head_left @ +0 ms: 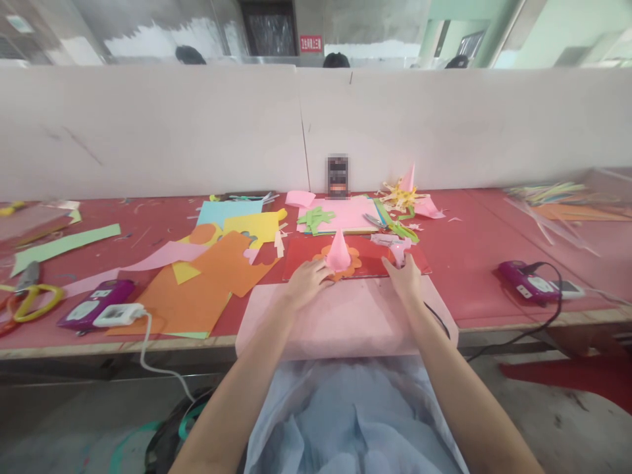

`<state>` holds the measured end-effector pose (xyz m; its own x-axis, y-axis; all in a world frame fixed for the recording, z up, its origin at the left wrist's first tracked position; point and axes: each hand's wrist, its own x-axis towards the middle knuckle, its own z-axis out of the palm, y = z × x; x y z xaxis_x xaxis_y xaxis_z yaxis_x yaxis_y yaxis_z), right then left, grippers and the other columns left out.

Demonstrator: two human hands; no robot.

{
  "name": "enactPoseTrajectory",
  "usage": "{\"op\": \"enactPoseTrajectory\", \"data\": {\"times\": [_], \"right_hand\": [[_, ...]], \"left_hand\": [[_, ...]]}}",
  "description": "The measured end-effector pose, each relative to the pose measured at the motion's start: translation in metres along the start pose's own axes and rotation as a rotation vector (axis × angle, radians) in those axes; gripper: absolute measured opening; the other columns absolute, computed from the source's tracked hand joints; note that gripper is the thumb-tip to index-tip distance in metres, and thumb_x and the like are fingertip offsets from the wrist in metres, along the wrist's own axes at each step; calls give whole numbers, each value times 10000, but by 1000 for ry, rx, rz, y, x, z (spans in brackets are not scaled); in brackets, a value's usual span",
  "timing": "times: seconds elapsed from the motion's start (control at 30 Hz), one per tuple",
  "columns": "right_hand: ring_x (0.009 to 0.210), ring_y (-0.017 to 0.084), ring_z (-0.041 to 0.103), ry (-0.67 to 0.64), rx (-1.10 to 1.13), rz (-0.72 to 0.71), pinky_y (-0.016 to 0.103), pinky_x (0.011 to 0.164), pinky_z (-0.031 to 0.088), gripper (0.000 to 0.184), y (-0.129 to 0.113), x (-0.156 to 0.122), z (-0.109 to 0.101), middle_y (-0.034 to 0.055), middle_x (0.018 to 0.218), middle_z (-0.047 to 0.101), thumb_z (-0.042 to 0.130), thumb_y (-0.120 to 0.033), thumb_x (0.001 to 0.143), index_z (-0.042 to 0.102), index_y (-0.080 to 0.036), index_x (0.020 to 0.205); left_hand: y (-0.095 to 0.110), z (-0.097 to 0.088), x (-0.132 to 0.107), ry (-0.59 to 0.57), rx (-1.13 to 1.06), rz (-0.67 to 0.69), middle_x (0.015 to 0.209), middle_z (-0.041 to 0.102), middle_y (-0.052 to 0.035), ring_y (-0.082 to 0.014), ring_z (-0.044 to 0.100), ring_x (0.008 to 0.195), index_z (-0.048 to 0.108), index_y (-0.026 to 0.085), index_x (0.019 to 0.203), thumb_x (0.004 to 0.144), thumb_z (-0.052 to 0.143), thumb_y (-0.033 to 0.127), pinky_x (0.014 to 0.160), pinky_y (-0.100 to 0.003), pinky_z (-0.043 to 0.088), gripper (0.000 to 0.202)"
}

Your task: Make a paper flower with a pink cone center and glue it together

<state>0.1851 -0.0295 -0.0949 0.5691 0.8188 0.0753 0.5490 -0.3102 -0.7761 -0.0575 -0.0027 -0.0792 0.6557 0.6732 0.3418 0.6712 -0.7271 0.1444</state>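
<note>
A pink paper cone (338,251) stands upright on an orange flower-shaped cutout (351,264), which lies on a red sheet (301,258). My left hand (306,283) rests on the red sheet with its fingertips pinched at the cone's base. My right hand (405,276) is just right of the cone, closed round a small pink and white tool (396,246) whose tip points at the cone. A black cord (439,319) trails from that wrist. A large pale pink sheet (345,322) lies under both forearms and hangs over the table's front edge.
Orange, yellow, blue and green paper pieces (217,270) lie to the left, with yellow-handled scissors (29,299), a purple device (93,309) and a white plug (118,315). A pink pad (345,214), paper flowers (405,194) and another purple corded device (523,282) lie behind and right. A white partition (197,131) backs the table.
</note>
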Motion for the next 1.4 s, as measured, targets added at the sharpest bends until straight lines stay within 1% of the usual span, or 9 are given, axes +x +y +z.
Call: {"op": "enactPoseTrajectory", "data": {"times": [0.2, 0.43, 0.63, 0.77, 0.9, 1.03, 1.13, 1.2, 1.4], "right_hand": [[644, 191, 500, 16, 18, -17, 279, 593, 359, 497, 2, 2, 2, 22, 698, 544, 510, -559, 636, 510, -181, 959], [630, 185, 496, 21, 21, -66, 277, 593, 358, 509, 8, 0, 3, 19, 708, 541, 495, -534, 650, 493, -177, 1013], [616, 179, 496, 36, 13, -100, 274, 599, 357, 491, 11, -3, 1, 25, 724, 565, 491, -537, 655, 504, -175, 988], [645, 188, 521, 23, -14, -72, 268, 604, 360, 476, 8, -10, -6, 26, 706, 573, 500, -490, 665, 508, -170, 1018], [678, 191, 543, -7, -2, -74, 267, 617, 376, 508, 10, -20, -13, 59, 772, 604, 502, -452, 683, 497, -152, 1093], [733, 207, 562, -79, -72, -164, 288, 659, 398, 565, 16, -31, -16, 86, 836, 625, 510, -464, 690, 482, -142, 1154], [821, 220, 571, -58, -156, -266, 312, 712, 408, 513, 18, -37, -13, 109, 1011, 609, 497, -434, 709, 496, -172, 1149], [838, 219, 576, -34, -190, -316, 314, 716, 414, 474, 18, -40, -11, 106, 1083, 588, 482, -407, 723, 502, -186, 1142], [868, 226, 578, -25, -253, -374, 308, 701, 414, 439, 13, -44, -5, 101, 1067, 595, 465, -362, 745, 499, -186, 1146]], "left_hand": [[2, 8, 2, 34, 20, 38, 972, 603, -37, -168, 541, 907, 588, 197, 958, 828, 466, 329, 796, -309, 426, 222], [8, 9, 4, -44, -58, -3, 1009, 613, 4, -134, 558, 915, 613, 246, 938, 849, 434, 281, 836, -265, 425, 203], [8, 9, 6, -45, -98, -22, 989, 622, 10, -132, 569, 899, 616, 254, 940, 838, 452, 285, 805, -251, 435, 195], [6, 12, 7, 5, -146, -82, 973, 639, 0, -130, 580, 875, 615, 233, 927, 839, 448, 282, 751, -239, 445, 195], [4, 12, 7, 37, -200, -161, 965, 649, 6, -131, 591, 852, 616, 233, 920, 830, 459, 295, 714, -238, 445, 191], [3, 11, 8, 30, -211, -236, 938, 658, 14, -135, 601, 844, 615, 232, 897, 817, 472, 273, 710, -242, 442, 169], [2, 11, 8, 26, -233, -261, 923, 662, 22, -131, 606, 825, 606, 236, 899, 816, 464, 270, 709, -240, 441, 168], [2, 10, 8, 26, -242, -274, 914, 664, 25, -129, 608, 812, 603, 238, 897, 814, 465, 268, 705, -238, 440, 164], [2, 11, 8, 28, -216, -260, 912, 665, 19, -139, 607, 821, 606, 240, 895, 808, 473, 274, 697, -240, 437, 162]]}}
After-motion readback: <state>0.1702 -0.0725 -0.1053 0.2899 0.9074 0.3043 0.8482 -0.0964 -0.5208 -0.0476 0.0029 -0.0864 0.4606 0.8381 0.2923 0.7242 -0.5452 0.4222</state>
